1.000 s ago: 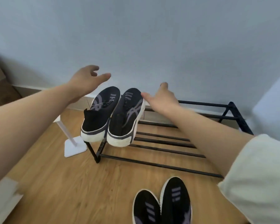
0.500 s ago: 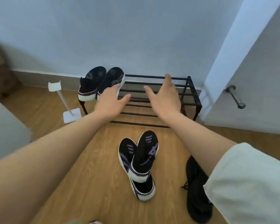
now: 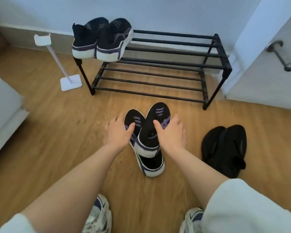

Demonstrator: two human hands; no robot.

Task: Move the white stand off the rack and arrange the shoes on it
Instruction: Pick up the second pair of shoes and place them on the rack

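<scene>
A black two-tier rack [image 3: 175,64] stands against the wall. One pair of black and purple shoes [image 3: 101,39] rests on its top tier at the left end. The white stand [image 3: 57,63] stands on the floor just left of the rack. A second black and purple pair [image 3: 149,148] lies on the floor in front, one shoe stacked across the other. My left hand [image 3: 118,132] touches the left shoe with spread fingers. My right hand [image 3: 171,132] rests on the upper shoe, fingers apart, no grip closed.
An all-black pair of shoes [image 3: 225,150] lies on the wood floor at the right. A white door with a metal handle [image 3: 280,56] is at the far right. White furniture [image 3: 3,106] sits at the left edge. My own feet in grey sneakers [image 3: 99,216] are at the bottom.
Both hands came back from the rack and dropped onto the pair on the floor. The view tilted down and pulled away from the rack.
</scene>
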